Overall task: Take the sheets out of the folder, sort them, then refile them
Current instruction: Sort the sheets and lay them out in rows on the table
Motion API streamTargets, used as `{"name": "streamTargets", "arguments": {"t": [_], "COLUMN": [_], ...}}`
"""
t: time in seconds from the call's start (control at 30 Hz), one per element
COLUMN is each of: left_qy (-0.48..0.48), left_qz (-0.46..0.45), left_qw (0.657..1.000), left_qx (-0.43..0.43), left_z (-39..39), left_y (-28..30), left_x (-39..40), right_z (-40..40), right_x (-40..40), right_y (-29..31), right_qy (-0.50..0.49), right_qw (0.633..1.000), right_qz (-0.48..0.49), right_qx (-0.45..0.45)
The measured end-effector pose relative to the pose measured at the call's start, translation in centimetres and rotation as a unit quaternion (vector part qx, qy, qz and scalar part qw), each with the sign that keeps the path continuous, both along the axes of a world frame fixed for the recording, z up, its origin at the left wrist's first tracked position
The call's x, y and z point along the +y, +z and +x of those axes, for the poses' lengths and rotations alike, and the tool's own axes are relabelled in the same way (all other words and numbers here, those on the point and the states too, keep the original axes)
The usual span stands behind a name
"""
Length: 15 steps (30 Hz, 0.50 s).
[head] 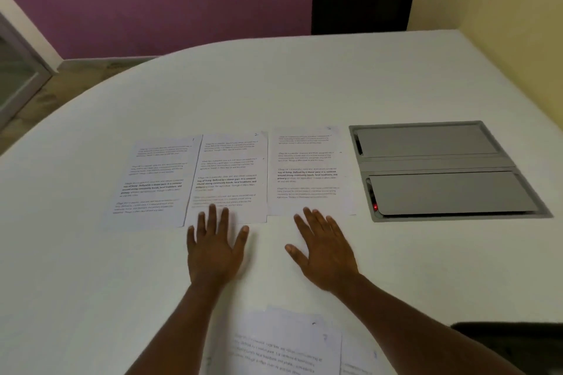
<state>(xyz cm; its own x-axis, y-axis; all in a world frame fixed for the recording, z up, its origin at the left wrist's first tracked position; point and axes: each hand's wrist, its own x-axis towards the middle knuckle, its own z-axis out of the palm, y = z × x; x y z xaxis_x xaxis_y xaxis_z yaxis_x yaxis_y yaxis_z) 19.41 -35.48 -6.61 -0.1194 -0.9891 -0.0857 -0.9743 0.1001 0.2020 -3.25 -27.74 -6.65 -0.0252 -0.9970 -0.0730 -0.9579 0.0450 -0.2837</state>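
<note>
One view only, from the head camera, worn high and pitched forward and down over the white table (pixel 304 85). It sits close: both forearms enter from the bottom edge, and the left hand (pixel 213 248) and right hand (pixel 324 248) land just below frame centre. Three printed sheets (pixel 230 175) lie in a row across the middle, the grey cable hatch (pixel 438 164) to their right. The wide lens bows the table's far edge. Beyond it the view reaches the purple wall (pixel 152 0) and the cream wall (pixel 502 9) at right. More sheets are cropped at the bottom edge.
</note>
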Motion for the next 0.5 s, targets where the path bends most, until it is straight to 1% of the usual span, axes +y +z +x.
{"name": "streamTargets", "arguments": {"t": [0.13, 0.23, 0.3, 0.37, 0.5], "left_qy": [-0.039, -0.066, -0.089, -0.095, -0.134], "left_qz": [0.03, 0.048, 0.054, 0.061, 0.097], "left_qw": [0.999, 0.996, 0.994, 0.993, 0.986], "left_qx": [0.022, 0.028, 0.018, 0.023, -0.016], "left_z": [-1.1, -1.5, -1.2, -1.0, 0.1], "left_y": [2.2, 2.8, 3.6, 3.3, 3.7], "left_x": [7.2, 12.2, 16.4, 18.7, 25.2], "right_z": [0.5, 0.6, 0.8, 0.8, 1.3], "right_x": [6.5, 11.1, 15.2, 17.4, 23.9], "right_y": [2.1, 3.0, 4.2, 4.4, 5.1], "right_qy": [-0.004, -0.015, -0.02, -0.044, -0.082], "right_qw": [0.999, 0.998, 0.997, 0.996, 0.993], "right_qz": [0.04, 0.05, 0.052, 0.055, 0.073], "right_qx": [-0.029, -0.044, -0.045, -0.055, -0.05]}}
